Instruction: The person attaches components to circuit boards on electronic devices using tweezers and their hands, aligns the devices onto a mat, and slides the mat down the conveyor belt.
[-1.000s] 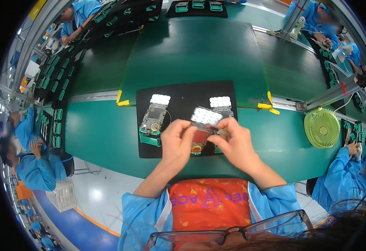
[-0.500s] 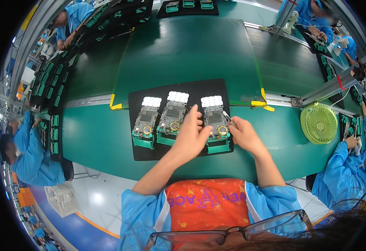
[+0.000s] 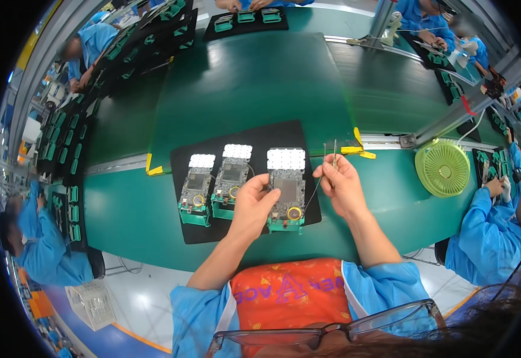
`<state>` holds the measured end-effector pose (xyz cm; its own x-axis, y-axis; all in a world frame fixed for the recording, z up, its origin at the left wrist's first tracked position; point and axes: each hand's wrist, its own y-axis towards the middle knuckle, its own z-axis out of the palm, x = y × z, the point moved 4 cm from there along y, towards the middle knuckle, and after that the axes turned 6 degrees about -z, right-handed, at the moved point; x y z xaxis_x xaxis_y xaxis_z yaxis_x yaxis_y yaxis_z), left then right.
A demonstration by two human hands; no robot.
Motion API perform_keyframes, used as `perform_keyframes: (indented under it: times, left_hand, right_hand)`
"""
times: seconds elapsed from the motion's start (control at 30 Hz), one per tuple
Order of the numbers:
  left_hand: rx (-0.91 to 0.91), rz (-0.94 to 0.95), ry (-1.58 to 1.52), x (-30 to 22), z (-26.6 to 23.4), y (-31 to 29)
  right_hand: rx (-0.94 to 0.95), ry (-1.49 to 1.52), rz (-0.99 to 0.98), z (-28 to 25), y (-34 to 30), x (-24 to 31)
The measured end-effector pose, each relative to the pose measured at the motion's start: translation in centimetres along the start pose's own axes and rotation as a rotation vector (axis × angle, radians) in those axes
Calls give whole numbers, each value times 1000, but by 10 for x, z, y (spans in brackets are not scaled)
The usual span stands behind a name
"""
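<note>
Three circuit-board assemblies in green holders lie side by side on a black mat point(image 3: 278, 132). My left hand point(image 3: 250, 206) rests on the left edge of the rightmost board point(image 3: 287, 190), fingers curled against it. My right hand point(image 3: 340, 182) is raised just right of that board, pinching thin tweezers point(image 3: 330, 151) that point upward, with a fine wire trailing down toward the board. The middle board point(image 3: 232, 180) and left board point(image 3: 195, 188) lie untouched.
The mat sits on a green conveyor table. Yellow markers point(image 3: 359, 149) lie at the mat's right, and a small green fan point(image 3: 443, 168) stands farther right. Other workers in blue coats sit on both sides and across, with trays of green parts point(image 3: 70, 197).
The third board has gone from my hands down onto the mat in a row with the others. My right hand then lifted away to the right with the tweezers; my left stayed on the board.
</note>
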<state>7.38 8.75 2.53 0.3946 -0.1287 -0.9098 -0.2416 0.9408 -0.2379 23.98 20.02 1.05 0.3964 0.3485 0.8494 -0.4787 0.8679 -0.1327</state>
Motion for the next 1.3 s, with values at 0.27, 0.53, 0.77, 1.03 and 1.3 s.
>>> perform_keyframes:
  times: [0.27, 0.53, 0.77, 1.03, 1.3]
  left_hand:
    - [-32, 44, 84, -8, 3, -12]
    - [-48, 110, 196, -11, 10, -16]
    - [-30, 116, 140, -12, 12, -19]
    - [-32, 147, 183, -6, 9, -17]
    - [-23, 138, 263, -11, 11, -16]
  right_hand:
    - [12, -119, -110, 21, -15, 19]
    - [131, -661, -286, 76, -42, 26]
    - [151, -851, -517, 82, -40, 32]
    - [146, -803, -453, 75, -40, 23]
    - [179, -905, -605, 77, -43, 26]
